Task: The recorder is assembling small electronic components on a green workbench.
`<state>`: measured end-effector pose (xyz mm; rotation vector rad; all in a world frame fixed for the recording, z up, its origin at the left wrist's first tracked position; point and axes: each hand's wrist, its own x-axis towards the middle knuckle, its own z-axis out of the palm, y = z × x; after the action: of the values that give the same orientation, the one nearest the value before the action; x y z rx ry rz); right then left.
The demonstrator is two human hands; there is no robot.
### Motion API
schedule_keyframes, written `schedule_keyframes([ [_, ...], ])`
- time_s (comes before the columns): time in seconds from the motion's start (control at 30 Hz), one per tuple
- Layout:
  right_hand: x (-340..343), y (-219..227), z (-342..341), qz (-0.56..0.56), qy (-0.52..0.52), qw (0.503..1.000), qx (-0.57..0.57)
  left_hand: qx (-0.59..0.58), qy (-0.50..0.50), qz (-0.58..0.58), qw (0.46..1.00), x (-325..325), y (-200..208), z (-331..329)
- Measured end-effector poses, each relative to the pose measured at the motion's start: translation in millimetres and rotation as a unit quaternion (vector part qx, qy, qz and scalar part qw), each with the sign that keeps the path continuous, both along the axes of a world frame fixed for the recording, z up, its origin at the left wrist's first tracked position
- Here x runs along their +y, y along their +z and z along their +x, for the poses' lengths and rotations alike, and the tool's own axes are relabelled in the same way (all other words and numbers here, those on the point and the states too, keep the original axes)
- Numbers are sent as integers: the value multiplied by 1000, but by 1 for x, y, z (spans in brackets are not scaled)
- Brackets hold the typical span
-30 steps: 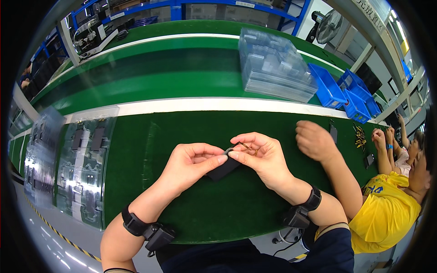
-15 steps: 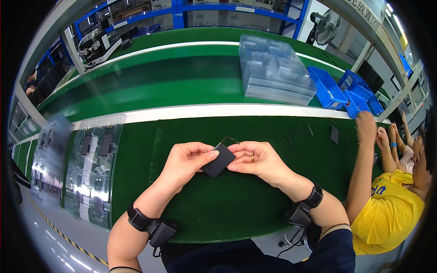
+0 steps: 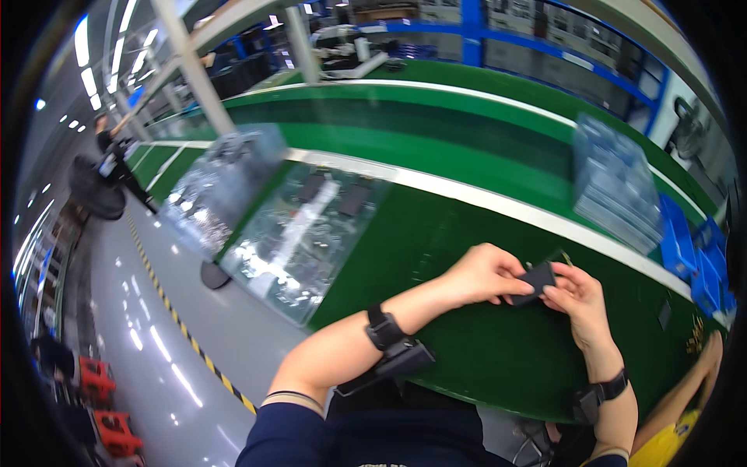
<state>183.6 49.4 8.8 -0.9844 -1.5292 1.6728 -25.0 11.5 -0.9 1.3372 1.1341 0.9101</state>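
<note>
My left hand (image 3: 484,275) pinches the left edge of a small flat black rectangular block (image 3: 534,282), fingers and thumb pressed on it. At the block's right side, my right hand (image 3: 580,300) grips it between thumb and fingers. A thin strip (image 3: 562,257) sticks up from the block's far edge; its kind is too small to make out. Both hands hold the block just over the green work surface (image 3: 467,350). To the left, a clear plastic tray (image 3: 299,300) carries dark flat blocks (image 3: 355,199) in its far part.
Stacked clear trays (image 3: 222,183) stand beyond the left tray, and another clear stack (image 3: 615,187) is at the far right near blue bins (image 3: 677,241). A dark flat piece (image 3: 664,314) lies right of my hands. A co-worker's arm (image 3: 696,381) reaches in at lower right.
The view has swung left, so the bench and my hands appear farther right. Both hands still hold the black block, which has turned to a flatter angle.
</note>
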Motion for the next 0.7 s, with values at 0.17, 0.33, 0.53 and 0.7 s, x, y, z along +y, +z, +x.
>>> schedule_keyframes([
  [0.17,12,11,11,204,42,971,-114,64,153,46,985,-60,38,-45],
  [0.33,29,32,47,336,-53,811,-476,196,471,93,855,-128,37,-183],
  [0.53,51,23,64,272,-6,828,-491,247,565,70,784,-200,-15,-281],
  [0.7,49,25,80,257,-35,853,-454,462,545,82,695,-195,-13,-252],
])
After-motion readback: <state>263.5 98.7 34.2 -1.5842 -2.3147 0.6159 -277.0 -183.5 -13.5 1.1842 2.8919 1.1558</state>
